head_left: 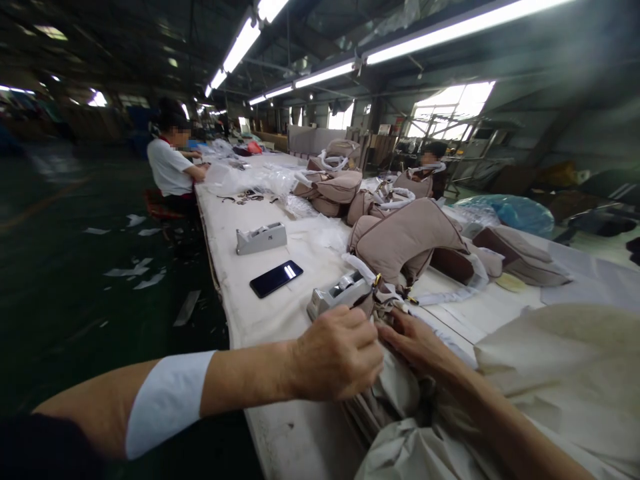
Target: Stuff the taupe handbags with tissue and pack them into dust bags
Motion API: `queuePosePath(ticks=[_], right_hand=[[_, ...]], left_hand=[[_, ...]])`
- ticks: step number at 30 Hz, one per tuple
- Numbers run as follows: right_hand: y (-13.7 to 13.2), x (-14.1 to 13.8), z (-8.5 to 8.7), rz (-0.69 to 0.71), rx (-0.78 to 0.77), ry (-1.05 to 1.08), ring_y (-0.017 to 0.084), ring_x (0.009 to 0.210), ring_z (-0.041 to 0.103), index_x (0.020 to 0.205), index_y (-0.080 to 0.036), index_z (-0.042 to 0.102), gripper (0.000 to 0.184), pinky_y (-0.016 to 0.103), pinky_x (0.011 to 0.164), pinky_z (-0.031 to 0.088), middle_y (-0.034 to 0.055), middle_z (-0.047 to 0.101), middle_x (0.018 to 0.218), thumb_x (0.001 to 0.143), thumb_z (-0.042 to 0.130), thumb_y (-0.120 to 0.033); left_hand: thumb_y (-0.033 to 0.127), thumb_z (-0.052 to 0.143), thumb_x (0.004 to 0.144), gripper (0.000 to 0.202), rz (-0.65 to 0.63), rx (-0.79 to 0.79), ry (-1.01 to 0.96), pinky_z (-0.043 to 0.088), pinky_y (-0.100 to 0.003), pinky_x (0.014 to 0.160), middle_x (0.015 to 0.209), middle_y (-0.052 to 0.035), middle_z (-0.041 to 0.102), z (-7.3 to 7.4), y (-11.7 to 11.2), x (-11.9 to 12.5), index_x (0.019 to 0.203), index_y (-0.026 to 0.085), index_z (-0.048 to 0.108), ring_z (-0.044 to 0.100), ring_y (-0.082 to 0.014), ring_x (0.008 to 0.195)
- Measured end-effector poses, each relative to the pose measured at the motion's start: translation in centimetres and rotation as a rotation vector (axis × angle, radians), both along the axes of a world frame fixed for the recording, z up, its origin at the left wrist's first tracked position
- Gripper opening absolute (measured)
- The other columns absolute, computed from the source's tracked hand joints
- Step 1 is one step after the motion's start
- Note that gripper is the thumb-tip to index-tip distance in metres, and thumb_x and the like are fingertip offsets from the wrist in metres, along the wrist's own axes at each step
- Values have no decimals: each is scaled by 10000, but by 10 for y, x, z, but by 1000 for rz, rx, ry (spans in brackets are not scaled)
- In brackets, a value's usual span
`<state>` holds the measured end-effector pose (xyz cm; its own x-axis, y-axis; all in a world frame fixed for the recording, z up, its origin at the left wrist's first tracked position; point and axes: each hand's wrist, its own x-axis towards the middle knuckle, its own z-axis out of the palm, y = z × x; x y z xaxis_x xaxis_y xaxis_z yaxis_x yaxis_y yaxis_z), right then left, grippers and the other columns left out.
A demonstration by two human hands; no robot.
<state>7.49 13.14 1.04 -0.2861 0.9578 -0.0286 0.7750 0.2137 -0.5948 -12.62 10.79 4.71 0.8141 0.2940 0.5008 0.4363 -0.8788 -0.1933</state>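
My left hand (pixel 340 353) is closed, its fingers curled inward above the table edge; whatever they grip is hidden behind the knuckles. Close beside it, my right hand (pixel 413 337) has its thumb and fingers closed on the upper part of a taupe bag (pixel 397 387), near brown straps with gold-coloured metal fittings (pixel 379 280). The bag's lower part lies in loose folds in front of me. Just beyond my left hand stands a grey tape dispenser (pixel 323 300), partly covered by the hand and straps.
A phone (pixel 277 278) and a second tape dispenser (pixel 261 239) lie on the white table (pixel 235 313). Several taupe bags with wrapped handles (pixel 405 240) are piled beyond my hands. Beige cloth (pixel 565 360) spreads at right. A co-worker (pixel 173 167) sits at far left, another person (pixel 433 170) behind the pile.
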Motion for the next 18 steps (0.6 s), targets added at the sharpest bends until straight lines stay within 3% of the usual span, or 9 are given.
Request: queuePosePath(ticks=[3,5,8,12,15,18], right_hand=[[-18,12,5,-64,22,104,188,664,576,1206,-143,493,536,308,627,439,23,626,745,821,393,-502],[-33,20,6,-124,74,67,204,722,594,1147,-154,517,471,331,681,443,43,639,793,816,410,-472],[-54,29,7,-12,32,-99,221,799,596,985,-173,586,343,352,729,437,75,646,868,840,401,-423],[-69,28,9,197,-34,-216,252,1035,542,1195,-181,548,492,371,884,399,108,599,1135,708,556,-250],[-64,14,9,205,24,-243,251,884,532,865,-161,641,221,373,785,390,100,606,922,675,530,-176],[-52,-1,2,218,17,-15,200,743,523,680,-141,612,100,298,675,379,48,582,749,676,513,-150]], left_hand=[[358,525,850,245,-119,-2,185,356,-422,968,905,-78,601,-22,-3,0,867,127,604,530,-241,920],[448,585,808,355,-154,-22,269,344,-424,981,942,-101,600,-28,3,5,893,106,623,530,-254,935],[537,645,747,423,-213,-81,383,421,-374,801,909,-86,605,-27,13,14,858,129,653,547,-220,806],[341,689,758,155,-343,-131,541,388,-329,587,805,-42,610,-19,16,20,709,198,655,550,-187,697],[190,587,829,132,-512,-38,410,347,-306,549,831,-37,599,-19,13,23,702,201,622,536,-174,722],[165,529,853,159,-573,25,260,371,-312,631,812,-37,579,-20,9,24,716,202,601,507,-165,729]])
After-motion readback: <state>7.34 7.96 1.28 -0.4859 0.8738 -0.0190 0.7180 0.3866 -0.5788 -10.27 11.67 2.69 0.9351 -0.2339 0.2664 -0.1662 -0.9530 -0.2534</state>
